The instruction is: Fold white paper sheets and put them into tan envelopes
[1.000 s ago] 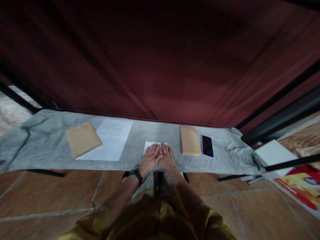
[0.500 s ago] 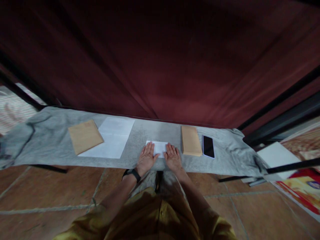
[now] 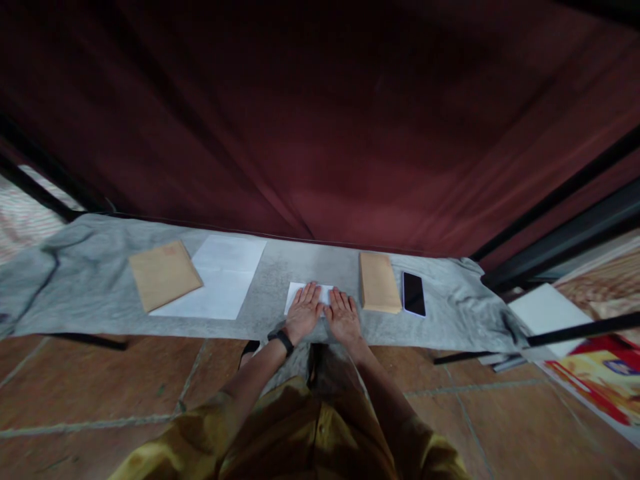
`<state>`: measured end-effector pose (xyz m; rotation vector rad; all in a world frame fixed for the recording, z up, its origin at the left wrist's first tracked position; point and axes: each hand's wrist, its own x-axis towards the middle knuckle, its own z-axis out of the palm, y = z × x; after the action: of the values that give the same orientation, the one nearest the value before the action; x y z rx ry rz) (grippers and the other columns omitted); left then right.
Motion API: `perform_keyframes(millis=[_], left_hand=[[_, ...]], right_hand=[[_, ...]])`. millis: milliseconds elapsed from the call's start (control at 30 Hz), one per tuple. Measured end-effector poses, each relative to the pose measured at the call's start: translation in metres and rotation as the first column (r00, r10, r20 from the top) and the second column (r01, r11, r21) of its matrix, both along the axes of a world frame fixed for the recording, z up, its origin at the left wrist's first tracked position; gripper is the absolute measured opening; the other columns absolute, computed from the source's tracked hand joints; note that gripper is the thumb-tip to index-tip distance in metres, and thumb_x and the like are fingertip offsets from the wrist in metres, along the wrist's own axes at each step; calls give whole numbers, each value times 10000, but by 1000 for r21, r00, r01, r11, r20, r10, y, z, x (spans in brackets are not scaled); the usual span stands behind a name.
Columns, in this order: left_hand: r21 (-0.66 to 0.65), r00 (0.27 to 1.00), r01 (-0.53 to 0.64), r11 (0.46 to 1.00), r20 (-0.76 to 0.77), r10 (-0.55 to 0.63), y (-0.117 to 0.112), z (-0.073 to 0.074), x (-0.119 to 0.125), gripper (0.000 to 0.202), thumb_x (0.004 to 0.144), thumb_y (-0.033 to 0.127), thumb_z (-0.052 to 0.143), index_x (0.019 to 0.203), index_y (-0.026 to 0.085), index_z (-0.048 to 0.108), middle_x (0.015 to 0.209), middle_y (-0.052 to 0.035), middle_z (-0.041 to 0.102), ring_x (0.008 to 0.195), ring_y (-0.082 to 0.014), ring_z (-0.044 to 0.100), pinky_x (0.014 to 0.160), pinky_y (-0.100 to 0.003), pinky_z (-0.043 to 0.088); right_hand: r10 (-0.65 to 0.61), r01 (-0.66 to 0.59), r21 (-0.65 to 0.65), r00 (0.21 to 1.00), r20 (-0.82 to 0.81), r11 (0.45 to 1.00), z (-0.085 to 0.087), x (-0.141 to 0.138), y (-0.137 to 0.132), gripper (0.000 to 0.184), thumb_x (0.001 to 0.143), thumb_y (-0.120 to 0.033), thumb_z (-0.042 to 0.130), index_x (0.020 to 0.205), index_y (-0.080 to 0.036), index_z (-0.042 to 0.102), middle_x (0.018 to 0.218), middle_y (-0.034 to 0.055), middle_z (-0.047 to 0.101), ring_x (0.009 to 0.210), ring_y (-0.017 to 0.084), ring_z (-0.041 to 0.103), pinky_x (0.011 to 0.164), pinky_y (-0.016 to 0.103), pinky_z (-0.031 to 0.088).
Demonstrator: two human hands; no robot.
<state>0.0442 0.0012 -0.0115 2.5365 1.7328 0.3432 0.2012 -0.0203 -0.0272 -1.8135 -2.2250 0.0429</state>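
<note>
A small folded white paper (image 3: 293, 296) lies near the front edge of the cloth-covered table, in the middle. My left hand (image 3: 304, 313) rests flat across it with fingers stretched forward, hiding much of its surface. Flat on the paper's right end lies my right hand (image 3: 343, 316), fingers extended. The two hands are close together, thumbs almost meeting. Right of my right hand is a stack of brown envelopes (image 3: 379, 281). Larger white sheets with a crease (image 3: 227, 283) lie to the left, partly under brown envelopes (image 3: 165, 275).
A phone (image 3: 414, 294) lies right of the envelope stack. The grey cloth (image 3: 280, 267) covers the narrow table. Behind it hangs a dark red curtain (image 3: 320, 167). Black metal bars (image 3: 560, 193) slant at both sides. A white board (image 3: 547, 313) and a red-yellow package (image 3: 600, 380) are at the right.
My left hand has slid right across the folded paper, toward my right hand, uncovering the paper's left end. My right hand stays at the right end. The view has shifted slightly.
</note>
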Motion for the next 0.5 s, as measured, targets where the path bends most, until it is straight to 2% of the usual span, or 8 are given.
perform_keyframes(millis=[233, 500], left_hand=[[25, 998, -60, 998, -6, 60, -3, -3, -18, 640, 1036, 440, 260, 1542, 70, 387, 1627, -166, 358, 1541, -262, 276, 1259, -467, 227], [47, 989, -149, 988, -17, 150, -12, -9, -41, 687, 1031, 488, 254, 1561, 61, 344, 1620, -179, 369, 1543, -269, 271, 1260, -465, 213]], right_hand=[[-13, 13, -22, 1000, -3, 1000, 5, -1, -2, 531, 1067, -341, 358, 1565, -161, 393, 1610, 98, 389, 1478, 256, 385, 1227, 465, 235], [-22, 21, -40, 1000, -18, 999, 5, -2, -2, 540, 1067, -360, 349, 1563, -151, 396, 1615, 86, 385, 1481, 259, 376, 1232, 453, 216]])
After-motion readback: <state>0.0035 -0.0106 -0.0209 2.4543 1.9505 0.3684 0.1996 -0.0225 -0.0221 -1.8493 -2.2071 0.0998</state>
